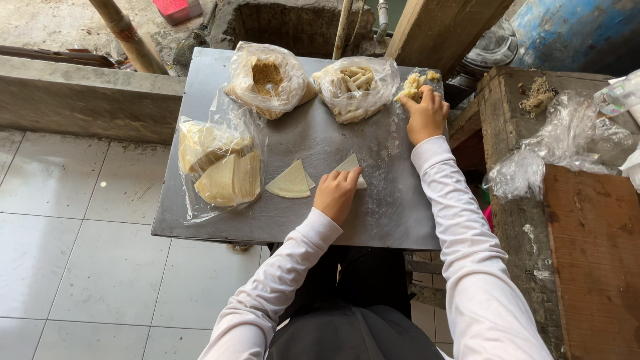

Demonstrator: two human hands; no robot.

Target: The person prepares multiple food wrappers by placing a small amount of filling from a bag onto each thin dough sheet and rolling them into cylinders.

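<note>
Bags point(267, 79) three, loose wrappers point(291, 181) two, left hand point(337, 193) on one

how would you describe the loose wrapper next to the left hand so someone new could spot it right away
Start at the grey metal table and find the left hand near its front edge. Just left of that hand lies a pale fan-shaped wrapper, flat on the bare metal. Unlike the stacked wrappers in the plastic bag further left, it lies loose and unbagged.

table point(393, 220): wrapper bag point(217, 167) left | loose wrappers point(291, 181) mid, L hand point(337, 193) just right on 1 | 2 bags point(267, 77) at back | R hand point(425, 115) back-right on filling pile point(415, 83)
</note>
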